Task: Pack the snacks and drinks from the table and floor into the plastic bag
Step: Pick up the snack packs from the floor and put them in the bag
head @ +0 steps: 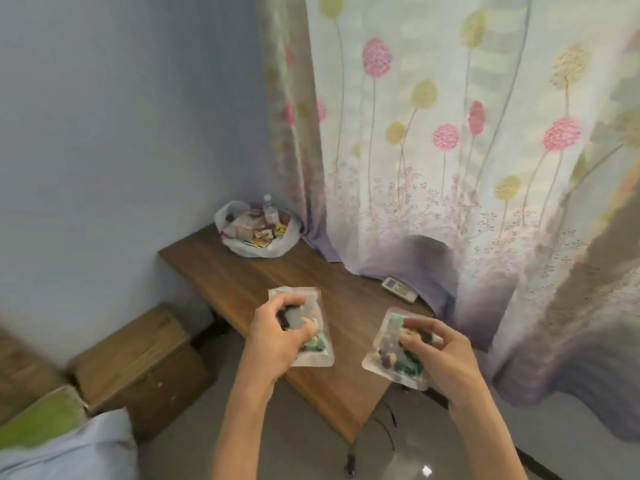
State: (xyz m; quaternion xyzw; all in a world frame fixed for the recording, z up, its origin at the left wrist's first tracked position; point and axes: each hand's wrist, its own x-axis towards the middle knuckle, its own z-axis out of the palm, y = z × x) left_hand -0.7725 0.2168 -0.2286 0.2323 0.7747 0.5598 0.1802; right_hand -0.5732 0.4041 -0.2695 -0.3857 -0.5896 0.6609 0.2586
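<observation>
Snack packet (pixel 311 356) under left hand (pixel 277 336) fingers (pixel 291 301) | second packet (pixel 381 362) under right hand (pixel 440 351)

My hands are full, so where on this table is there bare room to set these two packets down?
Free: the table's middle, between the bag and the left packet and right packet, out to the wall-side edge; also the near corner. Crowded: the far corner, filled by the bag, and the curtain side by the remote.

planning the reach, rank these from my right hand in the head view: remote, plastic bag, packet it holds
1. packet, held in the right hand
2. remote, on the table by the curtain
3. plastic bag, far end
</observation>
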